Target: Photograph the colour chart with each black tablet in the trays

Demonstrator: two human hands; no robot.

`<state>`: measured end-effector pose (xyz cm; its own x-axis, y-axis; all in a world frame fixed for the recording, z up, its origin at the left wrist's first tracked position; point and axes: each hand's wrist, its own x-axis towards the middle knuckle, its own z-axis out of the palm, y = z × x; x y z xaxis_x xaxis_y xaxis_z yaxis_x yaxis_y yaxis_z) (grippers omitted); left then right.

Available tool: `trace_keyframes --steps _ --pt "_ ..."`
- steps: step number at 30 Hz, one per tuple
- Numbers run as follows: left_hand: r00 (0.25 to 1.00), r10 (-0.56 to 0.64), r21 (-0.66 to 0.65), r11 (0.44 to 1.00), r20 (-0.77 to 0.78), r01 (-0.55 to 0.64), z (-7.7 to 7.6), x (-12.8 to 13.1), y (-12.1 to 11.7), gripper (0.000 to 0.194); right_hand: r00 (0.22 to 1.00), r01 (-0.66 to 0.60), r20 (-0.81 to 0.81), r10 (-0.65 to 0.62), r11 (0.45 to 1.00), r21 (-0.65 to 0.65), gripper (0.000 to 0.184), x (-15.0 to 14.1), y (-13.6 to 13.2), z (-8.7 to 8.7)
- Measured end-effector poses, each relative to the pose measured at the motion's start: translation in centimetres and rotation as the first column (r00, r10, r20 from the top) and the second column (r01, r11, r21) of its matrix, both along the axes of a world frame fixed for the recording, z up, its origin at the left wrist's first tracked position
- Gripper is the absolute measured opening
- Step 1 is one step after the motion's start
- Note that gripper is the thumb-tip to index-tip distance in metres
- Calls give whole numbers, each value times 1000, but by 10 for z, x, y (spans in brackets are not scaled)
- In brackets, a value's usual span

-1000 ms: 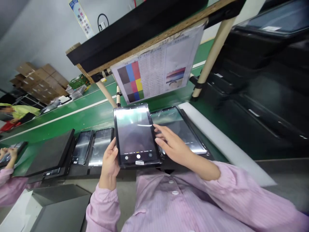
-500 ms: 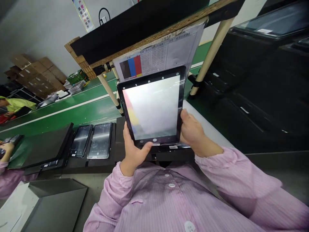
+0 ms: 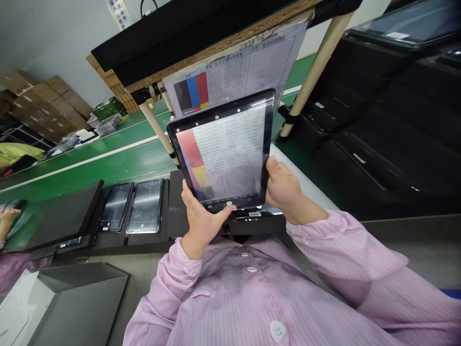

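Observation:
A black-framed tablet (image 3: 230, 154) is held up in front of me, tilted, with a camera screen lit. My left hand (image 3: 203, 218) grips its lower left corner, the thumb along the bottom edge by the round shutter button. Around the right edge, low down, my right hand (image 3: 284, 187) is closed. Behind the tablet hangs a printed test chart (image 3: 234, 79) with colour blocks and rows of small text; the screen shows part of it, blurred. Under the tablet's lower edge another tablet (image 3: 255, 214) lies partly hidden.
To the left, two tablets (image 3: 146, 206) (image 3: 117, 206) lie beside a black foam panel (image 3: 68, 211). Black trays (image 3: 378, 144) are stacked at right. A wooden post (image 3: 317, 72) carries the shelf (image 3: 216, 33). A co-worker's hand (image 3: 9, 218) shows at far left; a grey box (image 3: 82, 307) stands below.
The screen picture has gone from washed-out white to showing red and yellow blocks and text lines. The tablet has shifted slightly left in view; both hands keep their hold.

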<state>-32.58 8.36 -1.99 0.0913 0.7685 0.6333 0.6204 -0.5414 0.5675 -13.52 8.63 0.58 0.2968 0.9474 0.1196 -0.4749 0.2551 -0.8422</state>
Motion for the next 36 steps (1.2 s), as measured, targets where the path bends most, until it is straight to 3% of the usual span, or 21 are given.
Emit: trace_keyframes --steps 5,8,9,11,13,15,18,20,23,27,32,36 --pt "998 -21 -16 1000 63 22 -1 -1 0 128 1000 -28 13 28 999 23 59 0 1 0" --pt "967 -129 -35 990 221 140 -1 -5 4 116 998 -44 44 42 999 29 60 0 0 -2" --pt "926 -183 -60 975 329 214 0 -8 6 103 997 -46 58 45 998 30 61 0 -1 -2" --pt "767 -239 -134 912 596 389 3 -15 11 75 995 -47 93 44 998 32 62 1 -4 -1" --pt "564 -174 -189 829 807 526 8 -22 16 56 975 -45 221 28 996 73 61 1 -10 6" --pt "426 -80 -214 773 901 597 11 -27 18 51 901 -52 433 -26 984 168 61 1 -17 17" --pt "329 -17 -210 737 944 642 13 -30 17 47 727 -101 673 -134 949 298 66 3 -22 38" --pt "293 -5 -198 725 956 660 13 -30 15 45 637 -124 754 -157 945 302 72 6 -21 49" --pt "267 3 -186 727 964 662 12 -31 13 47 536 -129 827 -170 952 279 78 11 -15 55" --pt "303 62 -247 744 951 621 10 -31 8 50 491 -143 853 -179 949 281 76 14 -7 44" --pt "365 132 -330 763 921 556 9 -39 2 50 569 -185 819 -77 958 219 79 14 -1 22" --pt "482 180 -447 724 858 525 12 -66 13 51 666 -148 744 55 987 60 86 26 -4 7"
